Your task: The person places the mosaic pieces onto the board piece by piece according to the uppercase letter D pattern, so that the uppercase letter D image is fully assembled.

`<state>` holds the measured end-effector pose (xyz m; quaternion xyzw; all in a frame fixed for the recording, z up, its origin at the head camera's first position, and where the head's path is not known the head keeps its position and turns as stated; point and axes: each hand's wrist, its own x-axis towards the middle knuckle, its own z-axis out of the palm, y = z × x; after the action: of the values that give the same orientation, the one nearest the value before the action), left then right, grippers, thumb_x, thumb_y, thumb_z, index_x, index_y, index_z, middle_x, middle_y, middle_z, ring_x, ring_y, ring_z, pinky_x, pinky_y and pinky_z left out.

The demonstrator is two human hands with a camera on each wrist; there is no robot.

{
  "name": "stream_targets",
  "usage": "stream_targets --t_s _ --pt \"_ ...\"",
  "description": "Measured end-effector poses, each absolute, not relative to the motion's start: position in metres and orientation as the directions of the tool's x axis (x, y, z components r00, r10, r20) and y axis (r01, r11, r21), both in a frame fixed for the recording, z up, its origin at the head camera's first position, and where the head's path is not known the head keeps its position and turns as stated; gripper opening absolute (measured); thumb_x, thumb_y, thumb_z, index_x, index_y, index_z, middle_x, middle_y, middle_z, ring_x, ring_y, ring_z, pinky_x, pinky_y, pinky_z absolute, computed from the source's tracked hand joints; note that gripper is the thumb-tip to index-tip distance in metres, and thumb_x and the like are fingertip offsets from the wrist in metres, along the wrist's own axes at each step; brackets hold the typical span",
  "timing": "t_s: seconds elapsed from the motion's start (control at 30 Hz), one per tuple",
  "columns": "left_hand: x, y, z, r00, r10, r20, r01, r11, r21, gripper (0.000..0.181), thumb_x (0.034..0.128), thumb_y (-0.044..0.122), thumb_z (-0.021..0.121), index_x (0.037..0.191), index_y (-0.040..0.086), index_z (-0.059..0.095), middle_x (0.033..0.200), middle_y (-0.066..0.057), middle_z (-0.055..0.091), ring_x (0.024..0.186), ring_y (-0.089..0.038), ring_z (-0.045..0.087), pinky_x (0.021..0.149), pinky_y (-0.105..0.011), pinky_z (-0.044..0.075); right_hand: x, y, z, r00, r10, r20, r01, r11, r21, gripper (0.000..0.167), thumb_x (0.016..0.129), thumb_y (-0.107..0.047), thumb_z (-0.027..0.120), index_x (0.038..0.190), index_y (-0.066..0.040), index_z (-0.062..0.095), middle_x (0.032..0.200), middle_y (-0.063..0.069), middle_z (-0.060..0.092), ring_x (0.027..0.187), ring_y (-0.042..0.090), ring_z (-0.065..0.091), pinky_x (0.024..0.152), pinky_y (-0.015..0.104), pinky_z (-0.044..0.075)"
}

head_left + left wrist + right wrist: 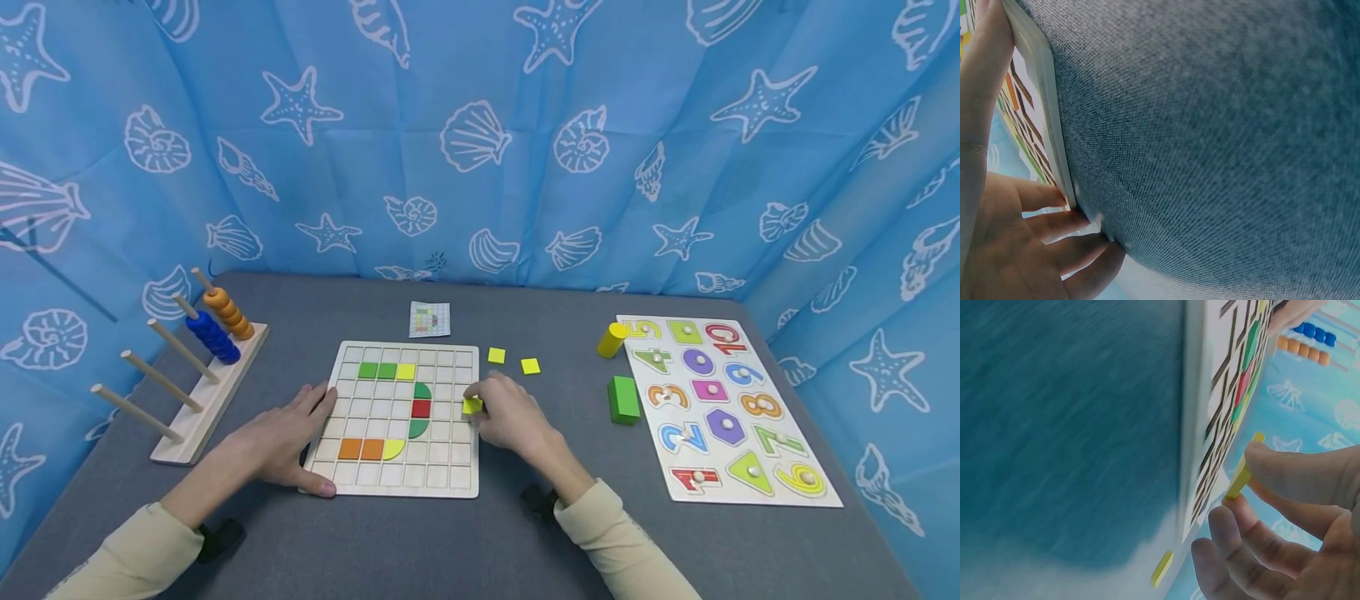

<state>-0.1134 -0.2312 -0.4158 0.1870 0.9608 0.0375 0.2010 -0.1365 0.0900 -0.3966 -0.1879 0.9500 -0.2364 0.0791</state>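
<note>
A white gridded board [435, 483] lies on the table before me, with green, yellow, red and orange tiles in some of its cells. My left hand [288, 437] rests at its left side. The thumb is on the front-left corner and the fingers [1054, 225] spread along the left edge. Over the board's right edge, my right hand [517, 417] pinches a yellow square tile [1239, 478] between thumb and fingertips, tilted and above the surface. Two more yellow square tiles, one nearer [497, 356] and one farther right [531, 366], lie beyond the board's right side.
A small pattern card [430, 320] lies behind the board. Left stands a wooden peg rack [202, 408] with blue and orange beads. To the right are a yellow cylinder [612, 340], a green block [623, 400] and a number puzzle board [757, 492]. A blue curtain [465, 200] surrounds the table.
</note>
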Motion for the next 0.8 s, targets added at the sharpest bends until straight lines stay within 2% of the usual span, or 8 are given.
stream_targets --t_s 0.2,0.43,0.73,0.8 --pt "-0.113 -0.231 -0.416 -0.851 0.372 -0.371 0.343 0.928 0.144 0.146 0.0593 0.084 0.078 0.159 -0.007 0.022 0.164 -0.035 0.022 0.148 -0.059 0.026 0.106 -0.074 0.038 -0.136 0.068 -0.393 -0.894 -0.444 -0.064 -0.36 0.796 -0.486 0.027 0.089 -0.001 0.074 0.116 -0.001 0.076 0.109 0.013 0.07 0.084 0.017 0.055 0.068 0.03 0.051" --pt "-0.114 -0.23 -0.415 -0.852 0.362 -0.379 0.333 0.932 0.142 0.146 0.059 0.083 0.078 0.159 -0.007 0.021 0.164 -0.035 0.022 0.148 -0.06 0.025 0.107 -0.074 0.038 -0.134 0.039 -0.391 -0.863 -0.502 -0.058 -0.416 0.771 -0.483 0.025 0.091 -0.005 0.075 0.115 -0.003 0.077 0.107 0.01 0.071 0.084 0.015 0.058 0.064 0.023 0.047" --pt "-0.114 -0.231 -0.416 -0.85 0.365 -0.38 0.333 0.931 0.149 0.146 0.0594 0.084 0.078 0.159 -0.006 0.021 0.164 -0.035 0.022 0.149 -0.059 0.026 0.106 -0.074 0.038 -0.133 0.008 -0.392 -0.833 -0.55 -0.065 -0.466 0.759 -0.454 0.028 0.092 -0.008 0.074 0.119 -0.006 0.076 0.117 0.008 0.073 0.103 0.019 0.067 0.072 0.024 0.054" --pt "-0.114 -0.231 -0.416 -0.85 0.368 -0.378 0.336 0.93 0.15 0.146 0.0593 0.084 0.077 0.159 -0.006 0.021 0.164 -0.035 0.022 0.149 -0.059 0.026 0.106 -0.074 0.039 -0.133 0.002 -0.393 -0.825 -0.56 -0.066 -0.475 0.754 -0.454 0.028 0.091 -0.01 0.076 0.119 -0.007 0.076 0.117 0.008 0.073 0.103 0.019 0.067 0.072 0.024 0.055"
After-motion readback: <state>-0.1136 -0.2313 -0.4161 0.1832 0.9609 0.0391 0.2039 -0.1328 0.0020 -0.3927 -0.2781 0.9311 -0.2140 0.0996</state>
